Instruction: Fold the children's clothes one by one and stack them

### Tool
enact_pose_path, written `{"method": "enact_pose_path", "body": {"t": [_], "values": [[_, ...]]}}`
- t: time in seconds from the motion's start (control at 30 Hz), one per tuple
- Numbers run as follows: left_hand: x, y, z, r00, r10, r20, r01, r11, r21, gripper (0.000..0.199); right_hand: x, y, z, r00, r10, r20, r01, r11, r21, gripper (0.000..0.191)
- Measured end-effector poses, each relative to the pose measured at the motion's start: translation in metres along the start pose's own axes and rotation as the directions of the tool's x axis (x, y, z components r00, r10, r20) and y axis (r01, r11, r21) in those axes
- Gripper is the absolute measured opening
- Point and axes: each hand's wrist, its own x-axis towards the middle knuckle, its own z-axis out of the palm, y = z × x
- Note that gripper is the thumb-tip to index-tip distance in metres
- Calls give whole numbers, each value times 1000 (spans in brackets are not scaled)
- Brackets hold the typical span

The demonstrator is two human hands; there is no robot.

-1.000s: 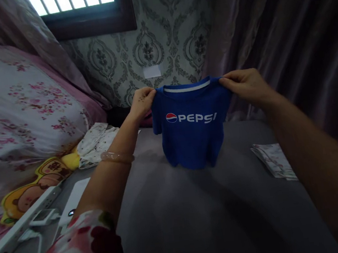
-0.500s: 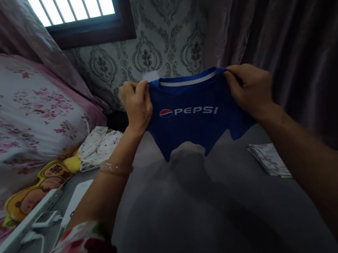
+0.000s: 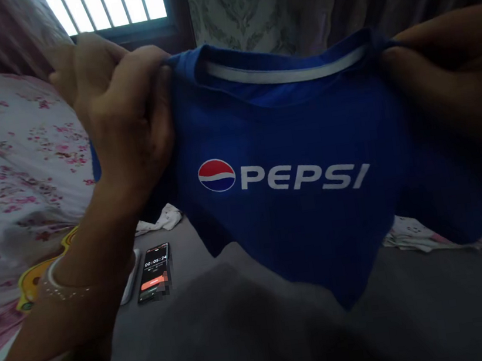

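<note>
A blue T-shirt (image 3: 280,140) with a PEPSI print hangs in the air close to the camera, its front facing me. My left hand (image 3: 124,101) is closed on the shoulder left of the collar. On the other side, my right hand (image 3: 443,65) pinches the opposite shoulder; part of that hand runs out of the frame and is dark. The neckline is stretched between both hands, showing a white band inside. Below, the hem hangs in uneven points above the grey bed surface (image 3: 250,321).
A phone (image 3: 153,272) with a lit timer lies on the bed at left. Folded patterned cloths (image 3: 421,234) lie at right behind the shirt, and a white cloth (image 3: 164,219) is at left. Floral bedding (image 3: 20,162) rises on the left, beneath a barred window (image 3: 111,5).
Both hands have brought the shirt up and much closer to the camera, spreading farther apart in view. The phone has come into sight beside my left forearm.
</note>
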Motion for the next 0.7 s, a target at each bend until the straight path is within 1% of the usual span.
{"method": "enact_pose_path", "body": {"t": [0.07, 0.1, 0.13, 0.17, 0.2, 0.23, 0.27, 0.3, 0.37, 0.4, 0.43, 0.5, 0.57, 0.63, 0.7], "values": [[4, -8, 16, 995, 39, 97, -33, 997, -66, 34, 6, 8, 11, 991, -39, 129, 35, 999, 31, 31], [2, -13, 29, 986, 56, 154, -42, 994, -97, 36, 8, 16, 22, 979, -57, 197, 48, 997, 54, 29], [-3, -19, 44, 972, 47, 230, -17, 991, -129, 36, 7, 26, 37, 964, -64, 260, 41, 995, 92, 29], [-11, -24, 63, 952, 37, 305, 16, 986, -169, 35, 5, 38, 54, 935, -67, 349, 25, 992, 123, 27], [-22, -28, 83, 911, 35, 411, 52, 979, -198, 34, 1, 51, 73, 901, -62, 429, 0, 990, 144, 26], [-37, -33, 104, 852, 27, 523, 98, 973, -211, 33, -5, 64, 94, 861, -49, 507, -37, 987, 158, 27], [-54, -36, 126, 792, 8, 610, 150, 967, -208, 33, -13, 77, 116, 822, -28, 569, -71, 986, 151, 27], [-74, -37, 147, 736, -6, 677, 196, 959, -205, 32, -24, 89, 139, 785, -1, 619, -93, 988, 120, 27], [-117, -37, 187, 603, -37, 797, 285, 943, -172, 29, -49, 111, 181, 734, 17, 679, -92, 993, 74, 28], [-139, -34, 204, 544, -55, 838, 315, 938, -142, 28, -63, 120, 201, 707, 28, 706, -94, 994, 55, 30], [-159, -31, 218, 496, -80, 865, 335, 936, -105, 28, -78, 127, 218, 687, 53, 725, -93, 996, 16, 31], [-196, -21, 241, 437, -126, 890, 369, 928, -50, 30, -105, 138, 247, 659, 145, 738, -79, 989, -123, 33], [-224, -12, 256, 384, -171, 907, 404, 915, 2, 32, -127, 146, 268, 630, 210, 748, -57, 973, -225, 37], [-242, -6, 267, 328, -185, 926, 418, 908, 33, 33, -143, 153, 282, 600, 244, 762, -37, 960, -279, 40], [-252, -3, 275, 284, -191, 940, 414, 908, 60, 33, -153, 160, 292, 568, 266, 779, -31, 952, -303, 42]]}}
